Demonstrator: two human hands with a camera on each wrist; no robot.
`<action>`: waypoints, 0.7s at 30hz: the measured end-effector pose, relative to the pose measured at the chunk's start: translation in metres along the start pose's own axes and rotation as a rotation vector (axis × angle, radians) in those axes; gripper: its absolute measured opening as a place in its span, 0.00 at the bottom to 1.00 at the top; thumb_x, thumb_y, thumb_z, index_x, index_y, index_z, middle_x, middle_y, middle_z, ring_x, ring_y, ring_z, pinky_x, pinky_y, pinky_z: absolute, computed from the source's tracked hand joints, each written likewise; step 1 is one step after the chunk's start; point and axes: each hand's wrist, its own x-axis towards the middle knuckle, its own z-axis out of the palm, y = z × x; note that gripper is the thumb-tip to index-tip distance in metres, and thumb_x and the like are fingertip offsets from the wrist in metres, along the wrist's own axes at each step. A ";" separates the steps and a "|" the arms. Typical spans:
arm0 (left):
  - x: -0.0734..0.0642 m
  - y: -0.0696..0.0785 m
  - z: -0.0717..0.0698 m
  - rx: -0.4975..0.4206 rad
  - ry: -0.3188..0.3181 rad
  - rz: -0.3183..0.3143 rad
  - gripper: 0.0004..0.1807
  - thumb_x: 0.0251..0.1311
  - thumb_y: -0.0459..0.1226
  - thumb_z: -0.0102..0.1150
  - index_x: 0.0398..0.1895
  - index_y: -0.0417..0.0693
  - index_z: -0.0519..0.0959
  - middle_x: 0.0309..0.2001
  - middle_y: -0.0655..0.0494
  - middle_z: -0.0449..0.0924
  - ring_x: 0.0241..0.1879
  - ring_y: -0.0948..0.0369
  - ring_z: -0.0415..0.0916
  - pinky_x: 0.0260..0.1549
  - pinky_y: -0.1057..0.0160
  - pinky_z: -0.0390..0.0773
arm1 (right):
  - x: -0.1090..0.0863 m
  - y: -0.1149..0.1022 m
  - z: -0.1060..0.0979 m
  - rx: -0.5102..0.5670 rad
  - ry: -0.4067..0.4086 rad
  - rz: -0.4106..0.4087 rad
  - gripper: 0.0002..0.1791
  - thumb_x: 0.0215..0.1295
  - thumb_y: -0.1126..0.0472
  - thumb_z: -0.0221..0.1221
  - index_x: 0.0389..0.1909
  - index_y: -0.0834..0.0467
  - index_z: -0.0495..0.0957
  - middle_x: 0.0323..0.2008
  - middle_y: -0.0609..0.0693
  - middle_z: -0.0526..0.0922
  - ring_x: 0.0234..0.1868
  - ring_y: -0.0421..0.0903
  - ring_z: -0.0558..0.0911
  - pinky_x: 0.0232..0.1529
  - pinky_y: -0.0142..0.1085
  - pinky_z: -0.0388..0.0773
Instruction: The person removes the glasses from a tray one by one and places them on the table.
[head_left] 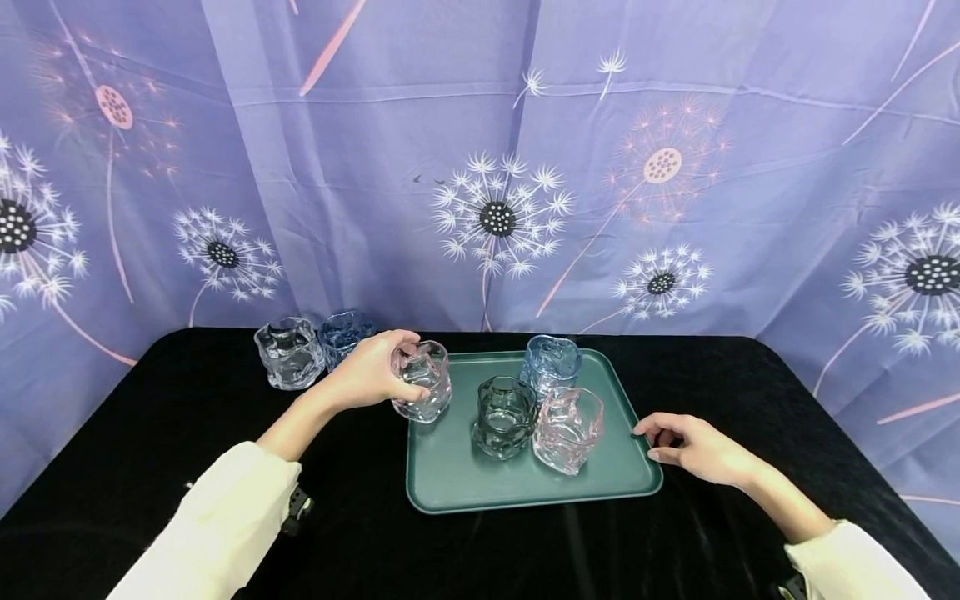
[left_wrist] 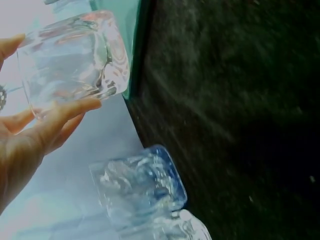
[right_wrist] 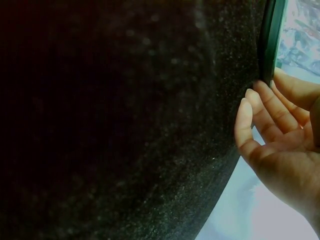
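Observation:
My left hand (head_left: 372, 367) grips a clear, faintly pink glass tumbler (head_left: 422, 382) with wavy sides, thumb on one side and fingers on the other. The tumbler overlaps the back left corner of a green rectangular tray (head_left: 450, 483); the left wrist view shows it (left_wrist: 75, 60) from the side. On the tray stand a dark grey tumbler (head_left: 504, 421), a pink tumbler (head_left: 567, 429) beside it and a blue tumbler (head_left: 551, 362) behind. At the tray's right edge my right hand (head_left: 697, 447) pinches the rim, thumb above and fingertips below in the right wrist view.
A clear tumbler (head_left: 290, 354) and a darker blue tumbler (head_left: 345, 335) stand side by side at the table's back left, behind my left forearm. The table wears a black cloth (head_left: 360, 533). A lilac curtain with dandelion prints (head_left: 405, 167) hangs right behind the back edge.

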 end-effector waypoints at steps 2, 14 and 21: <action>-0.004 -0.002 -0.004 0.003 0.006 -0.005 0.41 0.37 0.44 0.71 0.56 0.32 0.68 0.45 0.43 0.76 0.46 0.50 0.72 0.46 0.52 0.71 | 0.000 0.000 0.000 0.005 -0.001 0.006 0.12 0.58 0.68 0.59 0.43 0.63 0.75 0.29 0.47 0.74 0.28 0.37 0.72 0.25 0.30 0.71; -0.030 -0.022 -0.022 0.051 0.018 -0.022 0.41 0.39 0.45 0.71 0.56 0.31 0.68 0.46 0.43 0.76 0.44 0.51 0.72 0.43 0.51 0.70 | -0.001 0.002 0.001 0.010 0.000 -0.022 0.12 0.58 0.69 0.58 0.43 0.64 0.74 0.28 0.47 0.74 0.27 0.36 0.72 0.24 0.31 0.71; -0.047 -0.033 -0.031 0.077 0.031 -0.040 0.41 0.38 0.45 0.71 0.55 0.31 0.69 0.46 0.43 0.76 0.45 0.50 0.72 0.43 0.51 0.71 | -0.001 0.002 0.001 -0.005 0.005 -0.017 0.11 0.58 0.69 0.58 0.43 0.63 0.75 0.29 0.47 0.74 0.28 0.36 0.72 0.25 0.31 0.71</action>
